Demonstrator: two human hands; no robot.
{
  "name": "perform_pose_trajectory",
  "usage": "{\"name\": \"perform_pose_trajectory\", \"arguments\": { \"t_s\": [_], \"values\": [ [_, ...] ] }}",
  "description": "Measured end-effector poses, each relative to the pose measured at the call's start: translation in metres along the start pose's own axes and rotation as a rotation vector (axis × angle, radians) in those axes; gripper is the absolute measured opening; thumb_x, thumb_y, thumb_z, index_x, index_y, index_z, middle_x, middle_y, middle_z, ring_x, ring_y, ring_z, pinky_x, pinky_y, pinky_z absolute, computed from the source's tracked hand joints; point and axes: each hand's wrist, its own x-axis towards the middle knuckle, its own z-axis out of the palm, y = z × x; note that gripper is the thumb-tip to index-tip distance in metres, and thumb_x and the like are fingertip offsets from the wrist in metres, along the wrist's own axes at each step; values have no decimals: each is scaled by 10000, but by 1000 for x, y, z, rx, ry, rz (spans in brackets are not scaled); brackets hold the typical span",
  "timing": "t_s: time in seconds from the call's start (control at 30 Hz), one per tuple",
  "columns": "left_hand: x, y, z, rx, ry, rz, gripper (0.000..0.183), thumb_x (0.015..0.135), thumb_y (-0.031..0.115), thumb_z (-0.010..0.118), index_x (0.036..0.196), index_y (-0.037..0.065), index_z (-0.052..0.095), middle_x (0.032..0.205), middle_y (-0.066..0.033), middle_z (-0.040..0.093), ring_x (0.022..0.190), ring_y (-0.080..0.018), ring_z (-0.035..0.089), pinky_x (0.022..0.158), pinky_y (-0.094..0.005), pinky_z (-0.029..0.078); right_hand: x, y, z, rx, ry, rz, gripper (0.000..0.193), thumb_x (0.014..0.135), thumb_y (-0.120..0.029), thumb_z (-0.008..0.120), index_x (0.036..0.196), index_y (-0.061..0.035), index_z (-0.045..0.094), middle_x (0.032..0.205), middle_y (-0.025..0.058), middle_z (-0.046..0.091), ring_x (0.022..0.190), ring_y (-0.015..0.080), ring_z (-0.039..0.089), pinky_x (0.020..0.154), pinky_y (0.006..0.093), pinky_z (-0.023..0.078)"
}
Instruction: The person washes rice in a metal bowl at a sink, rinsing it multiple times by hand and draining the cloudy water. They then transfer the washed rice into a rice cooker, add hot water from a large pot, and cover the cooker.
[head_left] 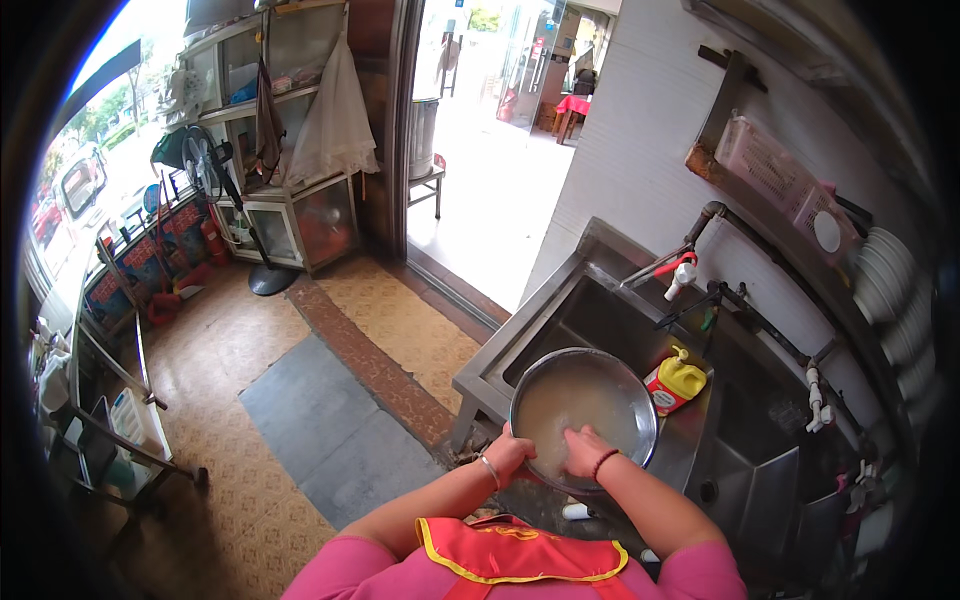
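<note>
A wide round metal basin rests over the near left part of the steel sink, holding cloudy brownish liquid. My left hand grips the basin's near left rim, its fingers curled round the edge. Inside the bowl, my right hand dips into the liquid near the close side. Its fingertips are under the murky surface, so what they touch is hidden. Just right of the basin stands a yellow pump bottle with a red and white label.
The steel sink has taps on wall pipes at its far right. A shelf above holds a pink basket and stacked white plates. A standing fan and shelving are far left, beside an open doorway. A cart stands at left.
</note>
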Motion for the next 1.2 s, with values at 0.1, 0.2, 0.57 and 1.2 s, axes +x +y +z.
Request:
{"name": "perform_pose_trajectory", "arguments": {
  "t_s": [0.1, 0.2, 0.57, 1.2],
  "values": [
    [-4, 7, -4, 19, -14, 17, 661, 735, -20, 530, 1333, 142, 300, 1130, -171, 500, 853, -392, 639, 551, -551, 588, 24, -11, 8, 40, 154, 19, 357, 801, -133, 618, 1140, -23, 583, 1191, 284, 583, 1042, 452, 608, 929, 442, 500],
    [-7, 5, -2, 26, 3, -2, 660, 736, -18, 528, 1334, 143, 301, 1122, -167, 506, 850, -386, 639, 551, -549, 588, 44, -13, 5, 50, 267, -53, 236, 817, -79, 555, 1031, -22, 635, 1002, 268, 657, 992, 412, 635, 870, 471, 517],
    [-10, 3, 2, -42, 2, 62, 667, 750, -59, 499, 1364, 156, 347, 1086, -172, 585, 858, -379, 665, 606, -581, 582, 37, -33, -57, 6, 316, -115, 535, 796, -362, 680, 1275, -170, 539, 1298, 183, 507, 1184, 386, 509, 975, 487, 455],
    [-16, 7, 13, -10, 122, 60, 479, 731, -59, 514, 1197, 48, 546, 954, -132, 645, 753, -314, 674, 576, -484, 585, 35, 44, -13, -178, 176, -262, 237, 832, -112, 582, 1043, -75, 682, 1005, 203, 657, 960, 363, 652, 889, 416, 526]
  ]
}}
